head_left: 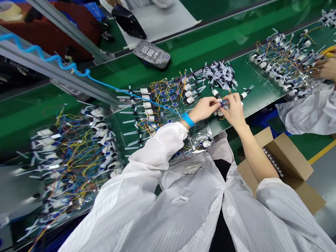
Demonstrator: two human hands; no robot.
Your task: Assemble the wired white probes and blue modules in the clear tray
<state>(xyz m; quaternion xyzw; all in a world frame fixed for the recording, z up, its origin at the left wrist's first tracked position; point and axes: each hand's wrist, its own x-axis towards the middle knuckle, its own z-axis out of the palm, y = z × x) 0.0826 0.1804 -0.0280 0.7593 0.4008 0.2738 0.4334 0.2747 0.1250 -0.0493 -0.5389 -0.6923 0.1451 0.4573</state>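
My left hand [204, 108], with a blue strap round the wrist, meets my right hand [234, 108] over the green table [247, 79]. Both hands have their fingers pinched on a small bundle of coloured wires [224, 104]. White cylindrical parts with black ends lie by my fingers, one [216, 93] just behind them and another [243, 95] to the right. Behind my hands is a heap of white and black pieces [221, 75]. To the left, a clear tray of wired assemblies [164, 95] reaches under my left forearm.
More wired assemblies [79, 158] lie at the far left. A meter [152, 55] stands behind, near a metal post. A co-worker's hands [333, 64] are over another tray [287, 65] at the right. An open cardboard box [292, 157] is below the table edge. A blue coiled cord runs to my wrist.
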